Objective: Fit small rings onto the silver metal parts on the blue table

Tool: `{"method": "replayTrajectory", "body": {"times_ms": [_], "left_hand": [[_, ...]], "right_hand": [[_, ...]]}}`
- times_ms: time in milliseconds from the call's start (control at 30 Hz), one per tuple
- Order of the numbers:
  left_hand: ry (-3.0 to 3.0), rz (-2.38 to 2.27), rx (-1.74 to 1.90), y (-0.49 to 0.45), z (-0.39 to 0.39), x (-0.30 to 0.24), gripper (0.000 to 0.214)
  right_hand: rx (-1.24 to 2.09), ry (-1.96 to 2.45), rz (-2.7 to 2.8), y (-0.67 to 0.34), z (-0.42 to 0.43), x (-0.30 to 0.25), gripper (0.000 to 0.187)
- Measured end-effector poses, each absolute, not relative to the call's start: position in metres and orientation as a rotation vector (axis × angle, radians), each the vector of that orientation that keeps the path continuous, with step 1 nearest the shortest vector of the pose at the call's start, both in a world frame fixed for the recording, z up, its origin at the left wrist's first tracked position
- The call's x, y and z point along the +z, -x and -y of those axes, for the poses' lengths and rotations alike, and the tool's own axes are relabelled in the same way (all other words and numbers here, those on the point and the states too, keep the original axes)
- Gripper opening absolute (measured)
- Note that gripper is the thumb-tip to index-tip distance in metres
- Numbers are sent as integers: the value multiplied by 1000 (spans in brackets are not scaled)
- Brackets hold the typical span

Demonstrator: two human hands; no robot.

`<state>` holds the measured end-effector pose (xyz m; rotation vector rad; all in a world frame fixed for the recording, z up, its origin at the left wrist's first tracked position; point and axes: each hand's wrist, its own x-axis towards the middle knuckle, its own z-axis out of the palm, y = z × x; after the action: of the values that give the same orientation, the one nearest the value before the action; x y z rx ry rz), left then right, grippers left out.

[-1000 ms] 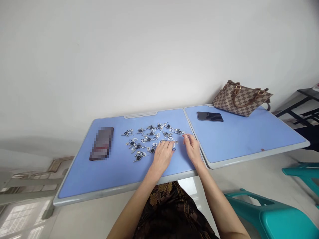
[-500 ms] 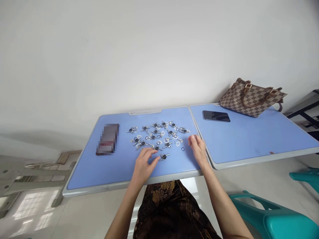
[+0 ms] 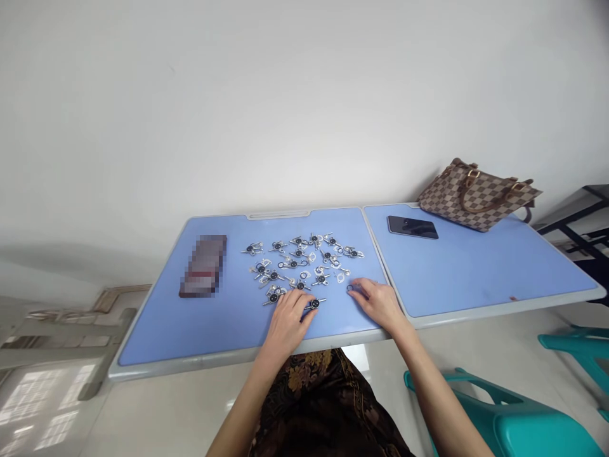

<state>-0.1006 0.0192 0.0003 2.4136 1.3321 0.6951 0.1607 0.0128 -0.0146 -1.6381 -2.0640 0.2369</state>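
Note:
My left hand (image 3: pixel 288 322) is at the front of the blue table, its thumb and index finger closed around the near end of a small metal part (image 3: pixel 314 304) with a round black centre and a thin stem. To the right, my right hand (image 3: pixel 379 304) has its fingertips pinched at the edge of a thin dark ring (image 3: pixel 350 288) on the tabletop. Several similar metal parts lie beyond the hands, one of them a part (image 3: pixel 275 296) just left of my left fingers. Pale flat gaskets (image 3: pixel 340 278) and more dark rings are scattered among them.
At the left of the blue table (image 3: pixel 228 330) lies a blurred dark rectangular item (image 3: pixel 204 266). A black phone (image 3: pixel 413 227) and a checkered handbag (image 3: pixel 478 197) rest on the adjoining right-hand table. Teal stools (image 3: pixel 537 419) stand below at the right; a white wall rises behind.
My right hand has moved left and down onto the dark ring. My left hand has shifted right and closed on the nearest metal part, uncovering another part to its left.

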Motion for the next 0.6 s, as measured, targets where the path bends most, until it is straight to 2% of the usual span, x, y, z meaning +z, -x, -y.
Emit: {"method": "replayTrajectory", "body": {"times_ms": [400,600], "left_hand": [[-2616,-1156,671,54,-36,5,10],[-2731,-1139,702,23,-50,-1,16]], "right_hand": [[171,1710,1963,-151,-39,-17,20],[380,1650,1694,-154,-38,-13,25]]}}
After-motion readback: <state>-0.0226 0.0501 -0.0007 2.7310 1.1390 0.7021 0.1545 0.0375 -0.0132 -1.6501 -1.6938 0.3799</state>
